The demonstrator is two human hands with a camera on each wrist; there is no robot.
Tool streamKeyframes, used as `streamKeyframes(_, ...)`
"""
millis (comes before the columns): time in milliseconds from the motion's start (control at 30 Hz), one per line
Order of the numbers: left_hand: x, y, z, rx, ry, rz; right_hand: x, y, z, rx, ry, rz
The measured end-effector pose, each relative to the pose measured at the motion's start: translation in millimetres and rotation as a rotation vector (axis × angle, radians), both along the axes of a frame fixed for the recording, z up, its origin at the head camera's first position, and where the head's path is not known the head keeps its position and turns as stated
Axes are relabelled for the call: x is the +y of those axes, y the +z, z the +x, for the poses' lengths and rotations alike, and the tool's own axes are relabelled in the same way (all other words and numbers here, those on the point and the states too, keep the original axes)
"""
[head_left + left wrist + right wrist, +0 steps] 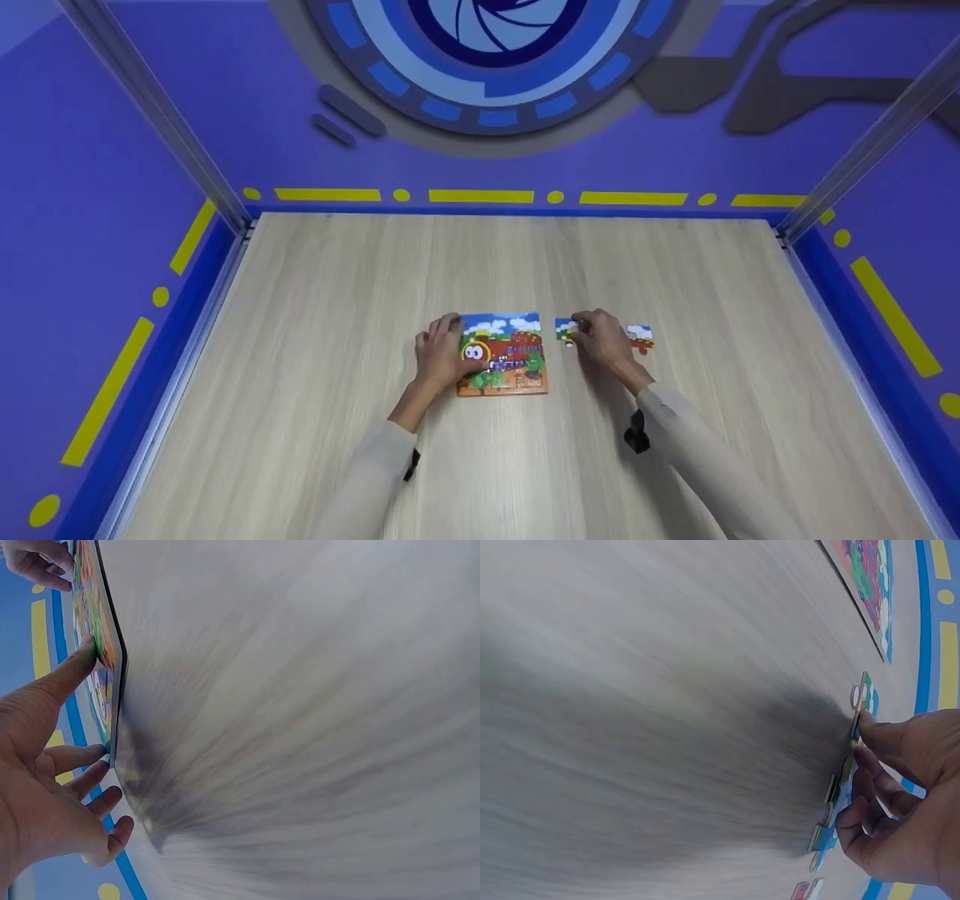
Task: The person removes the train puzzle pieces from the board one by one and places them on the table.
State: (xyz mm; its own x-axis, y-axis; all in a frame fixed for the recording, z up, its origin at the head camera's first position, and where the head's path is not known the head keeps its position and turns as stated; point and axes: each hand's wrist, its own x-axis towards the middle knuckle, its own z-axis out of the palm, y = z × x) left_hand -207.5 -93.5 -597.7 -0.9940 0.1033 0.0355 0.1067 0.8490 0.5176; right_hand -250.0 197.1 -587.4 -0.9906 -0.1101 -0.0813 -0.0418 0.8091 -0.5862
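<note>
A square jigsaw puzzle [517,343] with a red cartoon train, clouds and an orange lower edge lies flat on the table. My left hand [437,356] grips its left side, the thumb on the picture and a fingertip at the edge; the other fingers spread free in the left wrist view. To the puzzle's right, my right hand [606,341] pinches a loose puzzle piece [865,690] between thumb and index finger. Beneath its curled fingers lies another piece [825,838], partly hidden. Farther right rests a piece [641,337] with cloud and red patches.
The light wood table [337,315] is enclosed by a blue back wall [210,97] and blue side panels with yellow markings. Metal posts [161,112] stand at the back corners.
</note>
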Motion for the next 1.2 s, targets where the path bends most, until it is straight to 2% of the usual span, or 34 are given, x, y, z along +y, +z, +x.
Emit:
streamKeyframes(267,0.1,0.4,1.2,0.003,0.005,-0.017,1,2.1,0.6,-0.034,0.007,-0.035)
streamKeyframes(500,-0.4,-0.1,0.5,-0.006,-0.005,-0.028,0,10.0,2.3,-0.008,0.019,-0.102)
streamKeyframes(700,0.2,2.3,-1.5,-0.004,-0.024,-0.054,-11,16.6,9.0,0.003,0.105,-0.161)
streamKeyframes(867,0.0,4.3,-2.1,-0.026,-0.029,-0.026,-27,15.8,16.3,0.008,0.233,-0.191)
streamKeyframes(1000,-1.2,6.8,-0.9,-0.05,-0.043,0.02,-39,10.9,20.8,0.024,0.329,-0.176)
streamKeyframes(1100,-0.9,8.4,1.8,-0.043,-0.056,0.038,-45,7.3,23.2,0.002,0.325,-0.122)
streamKeyframes(1200,2.2,8.2,7.3,0.0,-0.067,0.056,-49,4.9,24.2,-0.026,0.291,-0.068)
